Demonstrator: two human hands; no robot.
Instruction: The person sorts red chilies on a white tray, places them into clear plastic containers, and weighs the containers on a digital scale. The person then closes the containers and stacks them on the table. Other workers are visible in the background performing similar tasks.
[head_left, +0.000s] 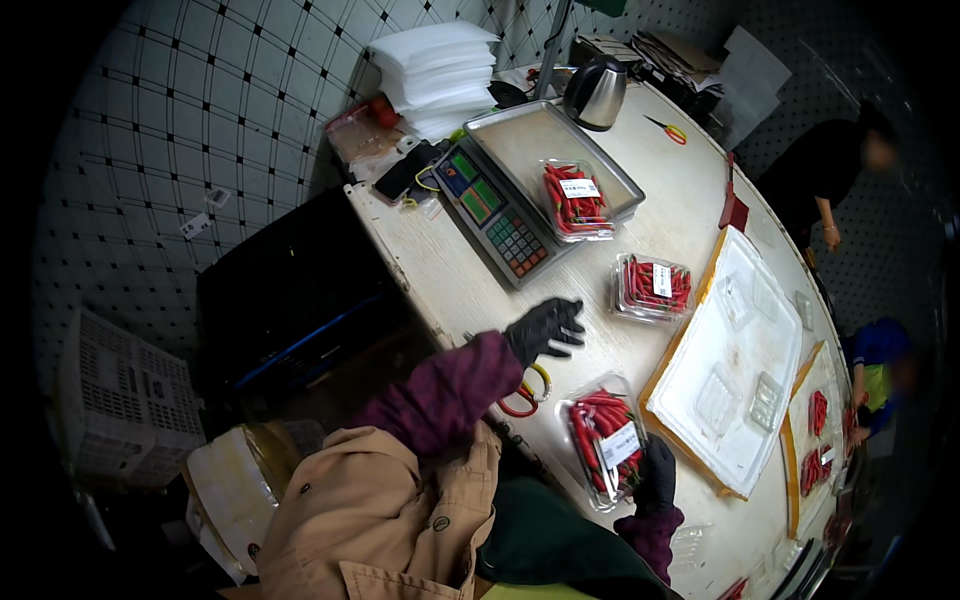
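Observation:
My left hand (546, 330), in a black glove and purple sleeve, is over the pale table with fingers spread and nothing in it. My right hand (656, 472), also gloved, grips the side of a clear clamshell of red chilies (604, 442) bearing a label, tilted at the near table edge. Yellow-and-red-handled scissors (531, 390) lie between my hands, partly under the sleeve. Another labelled chili clamshell (651, 287) stands farther along the table. A third chili clamshell (577, 201) sits on the steel pan of a digital scale (499, 202).
A white foam tray (724, 364) holds clear plastic containers. A kettle (598, 91), a second pair of scissors (667, 130), a dark red dustpan or brush (733, 202) and a foam-sheet stack (435, 71) are farther back. Two people (817, 172) are beyond the table's far edge.

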